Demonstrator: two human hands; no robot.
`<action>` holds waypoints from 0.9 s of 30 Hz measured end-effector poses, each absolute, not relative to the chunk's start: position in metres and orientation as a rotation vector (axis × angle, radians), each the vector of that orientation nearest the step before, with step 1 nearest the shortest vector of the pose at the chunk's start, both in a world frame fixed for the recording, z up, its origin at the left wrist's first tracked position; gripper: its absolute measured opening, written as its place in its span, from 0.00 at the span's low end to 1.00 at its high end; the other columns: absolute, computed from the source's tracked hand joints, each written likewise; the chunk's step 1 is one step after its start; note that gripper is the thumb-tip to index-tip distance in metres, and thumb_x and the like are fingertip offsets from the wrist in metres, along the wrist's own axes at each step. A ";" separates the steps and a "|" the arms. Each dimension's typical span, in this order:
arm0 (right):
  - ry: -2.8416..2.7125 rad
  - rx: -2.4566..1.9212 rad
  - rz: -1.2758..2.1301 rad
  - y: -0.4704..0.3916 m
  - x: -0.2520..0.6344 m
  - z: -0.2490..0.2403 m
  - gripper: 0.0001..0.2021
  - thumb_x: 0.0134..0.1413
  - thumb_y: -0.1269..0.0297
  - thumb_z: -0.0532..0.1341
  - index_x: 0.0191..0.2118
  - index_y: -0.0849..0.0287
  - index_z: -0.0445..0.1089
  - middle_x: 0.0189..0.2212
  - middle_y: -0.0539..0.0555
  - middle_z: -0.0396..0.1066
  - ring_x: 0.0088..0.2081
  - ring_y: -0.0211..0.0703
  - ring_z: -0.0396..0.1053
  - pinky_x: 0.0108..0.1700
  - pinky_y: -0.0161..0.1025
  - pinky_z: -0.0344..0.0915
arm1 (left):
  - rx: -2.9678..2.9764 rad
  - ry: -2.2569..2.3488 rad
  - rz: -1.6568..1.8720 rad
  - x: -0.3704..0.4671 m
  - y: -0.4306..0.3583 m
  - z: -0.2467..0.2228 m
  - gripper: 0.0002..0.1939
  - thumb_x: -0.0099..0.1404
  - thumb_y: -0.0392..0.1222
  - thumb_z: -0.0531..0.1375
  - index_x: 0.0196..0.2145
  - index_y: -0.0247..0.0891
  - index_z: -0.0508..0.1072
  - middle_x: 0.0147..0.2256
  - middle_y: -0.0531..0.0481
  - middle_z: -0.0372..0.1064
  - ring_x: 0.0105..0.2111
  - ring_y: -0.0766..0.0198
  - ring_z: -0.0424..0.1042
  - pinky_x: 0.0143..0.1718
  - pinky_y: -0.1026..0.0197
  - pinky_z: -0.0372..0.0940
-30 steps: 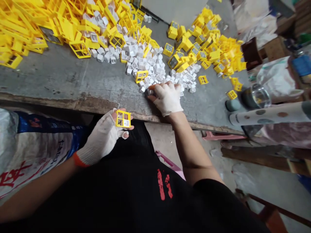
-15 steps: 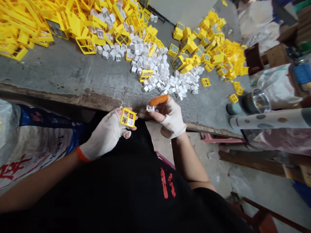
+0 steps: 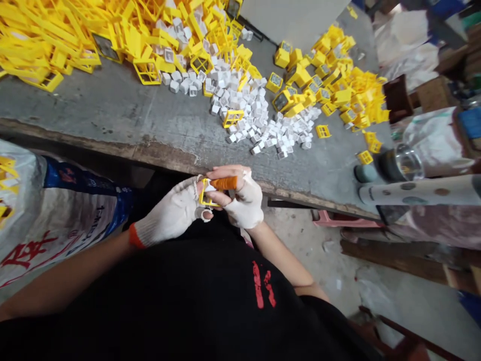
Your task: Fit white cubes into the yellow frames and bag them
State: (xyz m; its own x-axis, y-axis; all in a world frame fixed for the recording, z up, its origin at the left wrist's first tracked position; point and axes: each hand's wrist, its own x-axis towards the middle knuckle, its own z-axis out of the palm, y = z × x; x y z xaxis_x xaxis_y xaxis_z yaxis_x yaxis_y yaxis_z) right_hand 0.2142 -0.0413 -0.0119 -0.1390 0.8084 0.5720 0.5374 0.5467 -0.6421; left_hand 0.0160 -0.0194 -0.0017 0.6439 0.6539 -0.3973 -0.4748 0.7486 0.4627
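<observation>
My left hand (image 3: pixel 171 208), in a white fingerless glove, holds a small yellow window frame (image 3: pixel 205 196) at its fingertips. My right hand (image 3: pixel 244 198), gloved too and with an orange cover on one finger, pinches a small white piece (image 3: pixel 209 186) against the frame. Its fingers partly hide both the frame and the white piece. Beyond the hands, a heap of small white cubes (image 3: pixel 259 113) lies on the grey table (image 3: pixel 124 115), with a loose yellow frame (image 3: pixel 233 118) at its near side.
Yellow frames (image 3: pixel 120 37) are heaped at the back left. Yellow blocks with grey faces (image 3: pixel 298 75) are piled at the back right. A printed sack (image 3: pixel 86 205) stands at the left. A white tube (image 3: pixel 421 193) and a clear cup (image 3: pixel 409 163) are at the right.
My right hand has moved left with the white piece and now meets the yellow frame in my left hand. The camera view has shifted slightly.
</observation>
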 end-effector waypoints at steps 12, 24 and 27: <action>-2.446 -1.276 0.221 -0.029 0.232 0.032 0.14 0.81 0.56 0.60 0.55 0.46 0.84 0.55 0.54 0.85 0.51 0.53 0.76 0.57 0.54 0.65 | 0.310 0.725 0.737 0.015 -0.015 0.004 0.11 0.64 0.41 0.80 0.41 0.39 0.84 0.37 0.49 0.83 0.32 0.57 0.82 0.25 0.60 0.76; -2.103 -2.045 0.027 0.053 0.262 0.000 0.08 0.70 0.63 0.66 0.50 0.52 0.81 0.55 0.64 0.81 0.61 0.69 0.70 0.63 0.67 0.63 | 0.341 0.821 0.832 0.012 -0.006 0.001 0.13 0.77 0.50 0.67 0.50 0.38 0.81 0.42 0.44 0.83 0.32 0.57 0.83 0.25 0.63 0.72; -2.072 -1.825 0.113 0.021 0.256 0.005 0.09 0.73 0.54 0.65 0.50 0.49 0.81 0.49 0.59 0.81 0.56 0.62 0.73 0.60 0.60 0.66 | 0.331 0.810 0.834 0.013 -0.007 0.000 0.12 0.76 0.48 0.68 0.50 0.39 0.80 0.43 0.44 0.83 0.34 0.55 0.84 0.26 0.62 0.73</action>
State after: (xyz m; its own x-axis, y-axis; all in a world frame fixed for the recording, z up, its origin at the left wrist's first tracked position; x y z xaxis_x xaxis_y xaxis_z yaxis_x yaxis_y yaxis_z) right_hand 0.2558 0.0210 0.0052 -0.0879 0.9706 0.2243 0.9403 0.1551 -0.3029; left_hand 0.0133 -0.0070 0.0000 0.4023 0.7640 -0.5044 -0.5269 0.6438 0.5549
